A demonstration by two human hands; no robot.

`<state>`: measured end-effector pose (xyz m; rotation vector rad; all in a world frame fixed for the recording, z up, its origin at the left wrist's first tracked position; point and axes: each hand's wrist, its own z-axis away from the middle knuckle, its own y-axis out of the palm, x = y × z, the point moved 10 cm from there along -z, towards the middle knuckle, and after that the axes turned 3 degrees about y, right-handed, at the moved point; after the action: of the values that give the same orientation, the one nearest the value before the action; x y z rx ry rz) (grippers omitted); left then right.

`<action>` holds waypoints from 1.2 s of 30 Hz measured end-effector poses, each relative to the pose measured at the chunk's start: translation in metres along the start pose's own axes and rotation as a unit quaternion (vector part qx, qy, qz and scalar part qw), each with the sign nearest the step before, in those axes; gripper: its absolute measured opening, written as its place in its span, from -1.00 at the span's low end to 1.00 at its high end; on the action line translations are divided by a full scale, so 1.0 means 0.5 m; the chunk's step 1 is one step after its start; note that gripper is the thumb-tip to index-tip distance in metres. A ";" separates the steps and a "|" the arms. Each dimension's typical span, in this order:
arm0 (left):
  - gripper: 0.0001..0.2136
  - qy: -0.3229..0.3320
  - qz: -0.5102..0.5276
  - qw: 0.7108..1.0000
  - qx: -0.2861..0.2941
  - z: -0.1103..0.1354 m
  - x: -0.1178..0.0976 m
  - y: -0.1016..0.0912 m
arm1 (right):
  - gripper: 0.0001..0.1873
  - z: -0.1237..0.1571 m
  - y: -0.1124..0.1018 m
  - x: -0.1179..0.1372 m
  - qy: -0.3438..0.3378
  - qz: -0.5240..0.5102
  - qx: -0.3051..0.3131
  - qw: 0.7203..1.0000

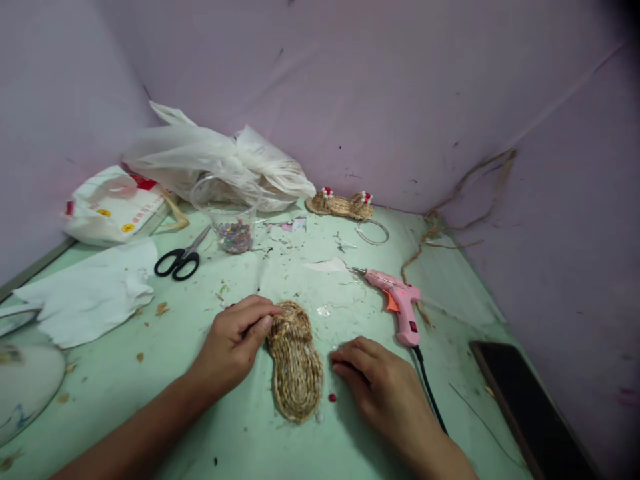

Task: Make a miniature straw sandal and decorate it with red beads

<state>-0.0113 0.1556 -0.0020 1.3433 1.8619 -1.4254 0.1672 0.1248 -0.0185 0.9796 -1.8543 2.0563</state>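
Note:
A small woven straw slipper (297, 373) lies on the green tabletop, its strapped end pointing away from me. My left hand (240, 337) is closed in a pinch at the left edge of its strap. To the right of the slipper, my right hand (375, 380) rests low over the table with its fingers curled together; whatever is between the fingertips is hidden. Just below those fingertips lies a red bead (333, 397). A pink glue gun (400, 300) with a lit switch rests beyond my right hand, nozzle to the left.
A clear cup (235, 223) of coloured beads stands near black-handled scissors (179, 261). At the back are a white plastic bag (210, 157), a finished-looking pair of beaded slippers (340, 205) and a wire ring (373, 232). A dark phone (525, 407) lies right; white paper (95, 287) lies left.

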 end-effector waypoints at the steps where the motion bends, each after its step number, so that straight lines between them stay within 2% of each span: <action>1: -0.81 0.000 0.005 1.000 0.001 -0.001 0.000 0.001 | -0.80 -0.003 -0.006 0.005 -0.005 -0.025 -0.005 1.000; 5: -0.81 -0.011 0.026 1.000 -0.002 -0.001 0.001 0.003 | -0.85 -0.036 -0.048 0.049 -0.043 -0.156 -0.047 0.986; 7: -0.84 -0.034 0.026 0.999 -0.006 0.001 0.007 0.003 | -0.86 -0.058 -0.067 0.080 -0.072 -0.189 -0.073 0.977; 11: -0.88 -0.106 0.054 0.993 -0.002 0.012 0.034 0.011 | -0.82 -0.091 -0.062 0.119 -0.103 -0.206 -0.079 0.970; 17: -0.90 -0.115 0.076 0.990 0.010 0.016 0.038 0.017 | -0.75 -0.106 -0.031 0.113 -0.098 -0.214 -0.076 0.969; 21: -0.90 -0.119 0.073 0.990 0.014 0.015 0.036 0.014 | -0.70 -0.110 -0.026 0.104 -0.087 -0.212 -0.071 0.971; 27: -0.89 -0.110 0.070 0.991 0.012 0.012 0.029 0.010 | -0.74 -0.110 -0.023 0.097 -0.068 -0.220 -0.066 0.971; 30: -0.88 -0.114 0.073 0.991 0.015 0.012 0.030 0.012 | -0.80 -0.114 -0.018 0.084 -0.036 -0.235 -0.059 0.970; 32: -0.89 -0.116 0.075 0.990 0.017 0.011 0.031 0.013 | -0.85 -0.116 -0.014 0.060 0.017 -0.263 -0.054 0.963; 34: -0.89 -0.114 0.075 0.991 0.017 0.011 0.032 0.014 | -0.89 -0.114 -0.011 0.029 0.088 -0.319 -0.060 0.942; 36: -0.89 -0.113 0.071 0.991 0.017 0.012 0.033 0.015 | -0.84 -0.108 -0.010 0.004 0.149 -0.401 -0.068 0.901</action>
<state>-0.0131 0.1571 -0.0209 1.2466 1.5734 -1.4733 0.1504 0.1762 -0.0130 1.0696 -1.1315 1.4438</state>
